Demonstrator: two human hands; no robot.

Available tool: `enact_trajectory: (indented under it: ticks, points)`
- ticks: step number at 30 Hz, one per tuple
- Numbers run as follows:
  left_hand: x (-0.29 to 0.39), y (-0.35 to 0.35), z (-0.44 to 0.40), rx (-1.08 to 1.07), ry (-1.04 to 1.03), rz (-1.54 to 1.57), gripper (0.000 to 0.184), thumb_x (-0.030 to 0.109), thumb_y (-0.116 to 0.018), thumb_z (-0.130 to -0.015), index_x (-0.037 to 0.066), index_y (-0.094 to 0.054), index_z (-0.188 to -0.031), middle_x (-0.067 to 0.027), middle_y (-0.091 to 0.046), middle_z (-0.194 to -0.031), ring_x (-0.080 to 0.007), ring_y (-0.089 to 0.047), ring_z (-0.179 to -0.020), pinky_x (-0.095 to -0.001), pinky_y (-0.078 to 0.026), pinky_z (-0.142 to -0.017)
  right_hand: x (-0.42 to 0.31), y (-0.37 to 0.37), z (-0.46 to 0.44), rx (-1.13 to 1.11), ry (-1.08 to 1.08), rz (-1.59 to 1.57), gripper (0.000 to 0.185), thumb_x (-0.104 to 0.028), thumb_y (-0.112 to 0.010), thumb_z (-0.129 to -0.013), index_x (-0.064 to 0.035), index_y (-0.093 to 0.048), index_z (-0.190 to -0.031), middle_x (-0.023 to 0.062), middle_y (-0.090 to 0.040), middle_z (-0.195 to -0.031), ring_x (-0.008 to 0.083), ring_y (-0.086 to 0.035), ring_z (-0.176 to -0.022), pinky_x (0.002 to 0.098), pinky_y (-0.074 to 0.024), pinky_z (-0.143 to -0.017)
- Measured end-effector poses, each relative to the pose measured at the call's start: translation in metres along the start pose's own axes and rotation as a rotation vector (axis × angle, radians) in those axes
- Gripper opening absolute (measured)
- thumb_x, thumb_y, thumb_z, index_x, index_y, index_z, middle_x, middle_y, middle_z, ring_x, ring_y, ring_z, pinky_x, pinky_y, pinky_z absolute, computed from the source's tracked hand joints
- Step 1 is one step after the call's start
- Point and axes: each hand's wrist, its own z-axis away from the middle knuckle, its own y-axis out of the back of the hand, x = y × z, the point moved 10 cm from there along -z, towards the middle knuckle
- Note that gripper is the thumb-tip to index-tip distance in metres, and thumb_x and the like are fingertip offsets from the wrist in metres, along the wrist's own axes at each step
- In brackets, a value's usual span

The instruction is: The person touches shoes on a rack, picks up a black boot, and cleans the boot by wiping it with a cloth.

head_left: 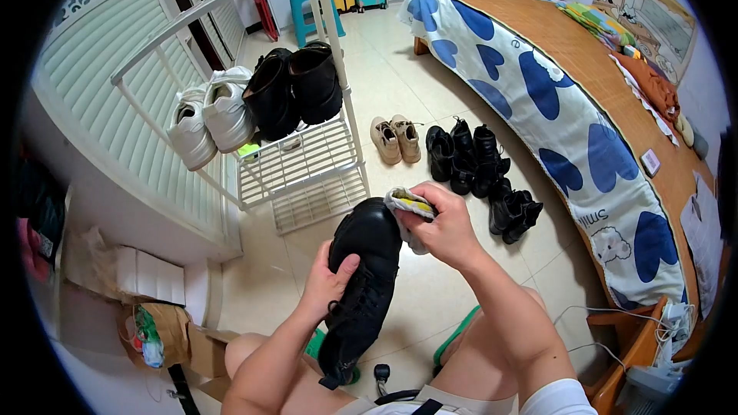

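Note:
A black lace-up shoe (367,273) is tilted above my lap, its toe pointing away from me. My left hand (327,280) grips it along the left side, with the thumb over the upper. In my right hand (446,227) is a bunched grey cloth (405,198) with a yellow patch, pinched between thumb and fingers. The cloth touches or nearly touches the right side of the shoe's toe. Part of the cloth hangs below the fingers.
Ahead on the left stands a white shoe rack (300,173) holding white sneakers (227,107) and black shoes (315,83). Beige shoes (396,139) and several black boots (463,155) stand on the tiled floor. A bed (538,100) runs along the right; cables (607,315) lie near its front.

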Motion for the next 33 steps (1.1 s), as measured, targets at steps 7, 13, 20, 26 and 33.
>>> enact_trajectory:
  ticks: [7, 13, 20, 26, 33]
  points:
    - [0.007, 0.004, 0.003, 0.021, -0.014, -0.201, 0.054, 0.038, -0.072, -0.089, 0.002, -0.050, -0.123, -0.0089, -0.064, -0.105, -0.0168, -0.060, -0.097, -0.0305, -0.048, -0.089, -0.006, -0.001, -0.005, -0.041, 0.105, 0.060, 0.021, -0.006, -0.074, -0.078, 0.0009, -0.067, -0.097, 0.0132, -0.065, -0.088, 0.0264, -0.065, -0.076, 0.0330, -0.0507, -0.071]
    - [0.018, 0.002, 0.000, 0.007, -0.034, -0.037, 0.051, 0.036, -0.070, -0.091, 0.001, -0.051, -0.123, -0.0070, -0.064, -0.106, -0.0148, -0.058, -0.098, -0.0293, -0.047, -0.090, -0.001, 0.004, -0.005, -0.068, 0.021, 0.057, 0.022, -0.007, -0.074, -0.079, 0.0016, -0.067, -0.098, 0.0141, -0.065, -0.089, 0.0266, -0.064, -0.077, 0.0333, -0.0505, -0.072]
    - [0.008, -0.002, -0.002, -0.027, 0.002, 0.047, 0.049, 0.035, -0.068, -0.093, 0.001, -0.052, -0.124, -0.0059, -0.062, -0.110, -0.0134, -0.056, -0.100, -0.0279, -0.045, -0.092, 0.002, 0.007, -0.003, -0.063, 0.017, 0.061, 0.021, -0.004, -0.075, -0.080, 0.0001, -0.065, -0.098, 0.0094, -0.063, -0.089, 0.0185, -0.060, -0.076, 0.0297, -0.0485, -0.070]
    - [0.006, 0.001, -0.001, -0.027, 0.038, 0.071, 0.049, 0.037, -0.066, -0.093, 0.002, -0.052, -0.125, -0.0051, -0.062, -0.109, -0.0131, -0.056, -0.100, -0.0278, -0.045, -0.091, -0.006, 0.009, -0.003, -0.075, 0.035, 0.107, 0.021, -0.006, -0.074, -0.078, 0.0021, -0.065, -0.095, 0.0149, -0.065, -0.087, 0.0277, -0.064, -0.074, 0.0341, -0.0502, -0.068]
    - [0.018, 0.004, -0.001, -0.014, -0.048, -0.082, 0.051, 0.037, -0.070, -0.091, 0.003, -0.050, -0.124, -0.0088, -0.065, -0.106, -0.0174, -0.060, -0.099, -0.0310, -0.047, -0.089, -0.009, 0.010, -0.001, -0.086, 0.129, 0.177, 0.022, -0.006, -0.075, -0.077, -0.0002, -0.064, -0.095, 0.0143, -0.064, -0.086, 0.0289, -0.064, -0.074, 0.0350, -0.0501, -0.065]
